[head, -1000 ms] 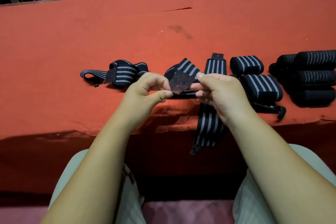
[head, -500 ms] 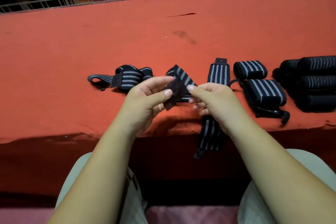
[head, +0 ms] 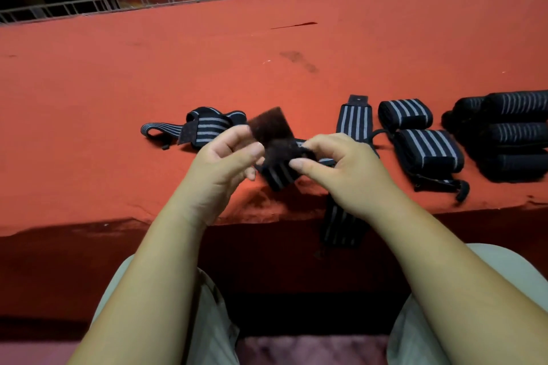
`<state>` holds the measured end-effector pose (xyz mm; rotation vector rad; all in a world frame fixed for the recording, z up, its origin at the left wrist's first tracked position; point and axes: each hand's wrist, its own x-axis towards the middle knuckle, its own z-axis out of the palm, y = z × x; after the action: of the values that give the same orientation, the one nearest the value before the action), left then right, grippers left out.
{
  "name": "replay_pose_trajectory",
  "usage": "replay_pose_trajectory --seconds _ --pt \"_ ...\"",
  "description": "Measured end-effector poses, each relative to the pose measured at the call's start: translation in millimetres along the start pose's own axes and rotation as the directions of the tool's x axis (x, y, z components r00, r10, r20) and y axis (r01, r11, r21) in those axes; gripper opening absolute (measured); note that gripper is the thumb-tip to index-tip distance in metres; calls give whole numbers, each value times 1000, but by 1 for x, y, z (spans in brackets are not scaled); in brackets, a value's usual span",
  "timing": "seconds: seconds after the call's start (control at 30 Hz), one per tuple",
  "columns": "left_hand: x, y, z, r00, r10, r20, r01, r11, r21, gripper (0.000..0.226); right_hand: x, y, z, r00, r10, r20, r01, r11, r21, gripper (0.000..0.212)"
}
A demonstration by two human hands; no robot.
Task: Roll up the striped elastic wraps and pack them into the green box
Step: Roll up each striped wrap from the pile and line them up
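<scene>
The left hand (head: 225, 157) pinches the fuzzy Velcro flap (head: 269, 127) of the striped wrap (head: 278, 178) at centre frame, and the right hand (head: 335, 166) grips the band just beside it. The wrap slants between them, flap toward upper left, above the tabletop (head: 118, 83) near its front edge. The green box isn't in view.

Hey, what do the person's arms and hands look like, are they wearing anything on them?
The left forearm and right forearm are bare to the frame's edge: no sleeves, watch or bands show. The left hand and right hand are ungloved, with no visible rings and short nails. Light beige trousers cover the lap.
</scene>
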<state>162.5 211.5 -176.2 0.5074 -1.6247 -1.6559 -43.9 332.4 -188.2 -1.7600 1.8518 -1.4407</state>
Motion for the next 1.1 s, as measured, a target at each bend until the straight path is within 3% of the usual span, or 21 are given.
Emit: replay_pose_trajectory --seconds 0.07,0.1,0.27,0.3,0.37,0.43,0.6,0.7,0.83,0.97,1.07,1.1 --pt "-3 -1 1 1000 10 -3 -10 975 224 27 0 -5 2 997 76 -31 -70 983 171 6" --pt "-4 -3 2 1000 -5 -1 5 966 257 23 0 -8 4 996 85 -35 -76 976 206 5" --pt "-5 6 11 996 -60 -62 67 991 113 18 -1 -11 3 992 48 114 -83 943 323 10" --pt "-5 9 10 995 -69 -70 74 995 71 15 -1 -9 2 988 8 157 -57 949 310 15" --pt "-6 12 8 995 -85 -56 85 996 -2 13 3 -8 1 971 -141 194 126 988 90 26" --pt "-8 15 8 995 -82 -48 79 995 -58 13 6 -4 4 935 -242 259 269 961 -73 28" --pt "-3 24 6 982 2 -190 -46 972 -231 9 -2 -14 3 937 -90 338 135 984 -112 20" --pt "0 30 7 939 22 -343 -89 980 -179 11 -4 -25 -1 893 -38 449 27 999 29 6" --pt "5 31 13 884 -16 -467 -82 979 -189 7 -6 -34 1 837 -60 544 -24 989 147 37" --pt "11 30 14 868 -25 -496 -108 965 -237 8 -5 -43 4 844 -50 534 -152 932 328 41" --pt "16 31 11 865 20 -501 -164 956 -245 11 -6 -46 4 810 -38 586 -173 938 300 27" --pt "17 30 8 871 34 -490 -176 953 -248 13 -6 -45 6 803 -35 595 -145 957 252 46"
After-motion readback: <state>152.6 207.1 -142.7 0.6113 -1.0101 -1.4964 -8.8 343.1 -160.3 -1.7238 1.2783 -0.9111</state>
